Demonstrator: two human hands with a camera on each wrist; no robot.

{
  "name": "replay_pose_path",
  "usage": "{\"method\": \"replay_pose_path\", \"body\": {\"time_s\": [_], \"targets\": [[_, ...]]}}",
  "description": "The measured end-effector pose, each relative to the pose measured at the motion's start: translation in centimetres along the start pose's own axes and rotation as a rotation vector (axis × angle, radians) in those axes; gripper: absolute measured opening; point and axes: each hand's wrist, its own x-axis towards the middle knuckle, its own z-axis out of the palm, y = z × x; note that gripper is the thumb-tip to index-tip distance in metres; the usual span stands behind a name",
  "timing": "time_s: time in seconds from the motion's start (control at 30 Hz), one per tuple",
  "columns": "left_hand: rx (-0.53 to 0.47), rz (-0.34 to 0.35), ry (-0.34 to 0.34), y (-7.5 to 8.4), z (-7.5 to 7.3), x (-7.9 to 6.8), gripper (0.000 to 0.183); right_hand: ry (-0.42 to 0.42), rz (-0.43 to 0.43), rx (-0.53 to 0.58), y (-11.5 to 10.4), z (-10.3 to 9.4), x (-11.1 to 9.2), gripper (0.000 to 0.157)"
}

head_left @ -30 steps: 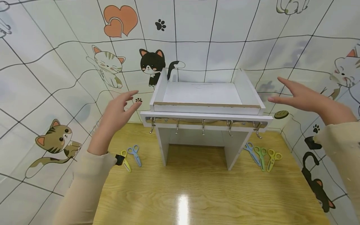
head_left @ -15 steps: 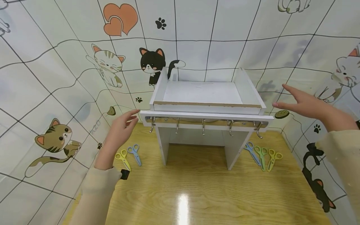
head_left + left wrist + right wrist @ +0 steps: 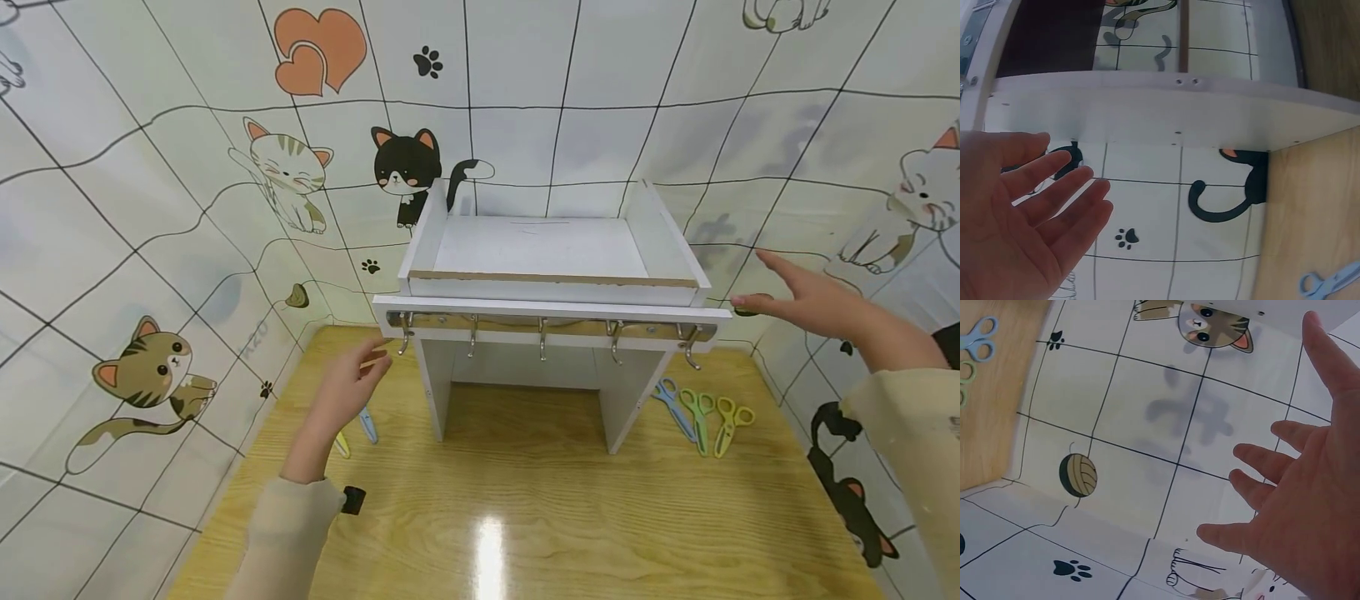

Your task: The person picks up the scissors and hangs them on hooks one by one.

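From my remote seat I see the white shelf [image 3: 551,306] standing upright at the back of the wooden table [image 3: 555,517], a row of metal hooks [image 3: 542,337] along its front edge. My left hand [image 3: 347,387] is just beside its left end, fingers loosely extended; my right hand [image 3: 817,312] is raised near the right end, fingers spread wide. Farther out, blue scissors [image 3: 368,426] and yellow scissors [image 3: 342,444] lie partly hidden behind the left hand, and green scissors [image 3: 699,423] lie at the right, before a cat-print wall [image 3: 517,67].
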Motion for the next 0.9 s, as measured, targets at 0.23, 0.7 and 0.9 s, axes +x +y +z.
{"method": "replay_pose_path", "body": {"time_s": [0.23, 0.7, 0.9], "targets": [[-0.038, -0.005, -0.020, -0.8, 2.2, -0.4, 0.043, -0.008, 0.002, 0.013, 1.1, 1.5, 0.1, 0.099], [-0.168, -0.022, -0.098, -0.9, 5.5, -0.6, 0.061, -0.031, 0.021, 0.042, 2.8, 5.2, 0.2, 0.098], [-0.182, -0.037, -0.094, -0.9, 6.5, -0.6, 0.070, -0.042, 0.020, 0.063, 3.6, 7.0, 0.6, 0.096]]}}
